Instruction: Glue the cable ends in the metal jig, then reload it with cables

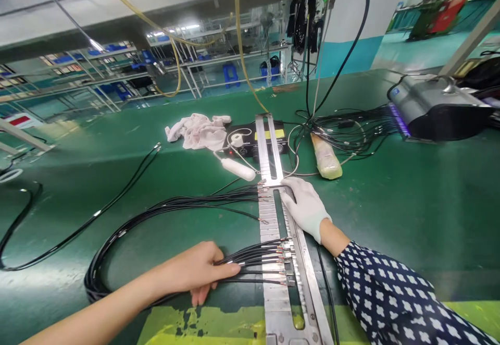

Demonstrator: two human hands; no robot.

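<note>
My left hand [207, 269], bare, is closed round a bundle of thin black cables [253, 254] just left of a long slotted metal fixture [273, 303]. The ends of these cables fan out across the fixture, their small metal connectors [288, 251] lined up along its slot. My right hand [307, 204] wears a white glove with bare wrist. Its bent thumb and fingers press together at the fixture's right edge, farther up; whatever lies between the fingertips is hidden. More cable ends [263, 194] rest on the fixture left of the glove. Their lengths loop round on the green tabletop [187, 235].
Behind the fixture sit a black control box [244, 149], a crumpled whitish cloth [199, 131] and a white handle-shaped piece [238, 169]. A wrapped block [327, 160] and tangled cables [344, 131] lie right, beside a grey machine [437, 105] with purple light. Hoses hang overhead.
</note>
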